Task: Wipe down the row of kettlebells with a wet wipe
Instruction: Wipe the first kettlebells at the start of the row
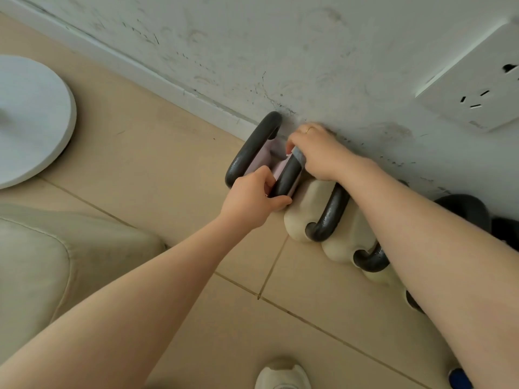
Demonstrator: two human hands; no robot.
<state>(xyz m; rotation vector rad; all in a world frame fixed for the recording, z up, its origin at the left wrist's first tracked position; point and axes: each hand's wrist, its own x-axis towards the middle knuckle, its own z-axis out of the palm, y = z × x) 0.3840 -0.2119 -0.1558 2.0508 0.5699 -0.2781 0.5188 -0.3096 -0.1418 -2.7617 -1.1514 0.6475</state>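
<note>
- A row of kettlebells is standing on the tiled floor (323,313) against the scuffed white wall (280,51).
- The second pink kettlebell (283,175) from the far end is getting the attention; its dark handle is wrapped near the top in a wet wipe (298,156).
- The right hand (317,153) is clenching its fingers around the wipe and that handle.
- The left hand (252,200) is gripping the same kettlebell's near side, fingers curled onto its body.
- Beyond it, the end pink kettlebell (252,153) is leaning by the wall.
- Nearer than it, cream kettlebells (303,217) are continuing under the right forearm.
- A wall socket (474,85) is sitting above the row.
- A white round base (33,119) is resting well left of the kettlebells.
</note>
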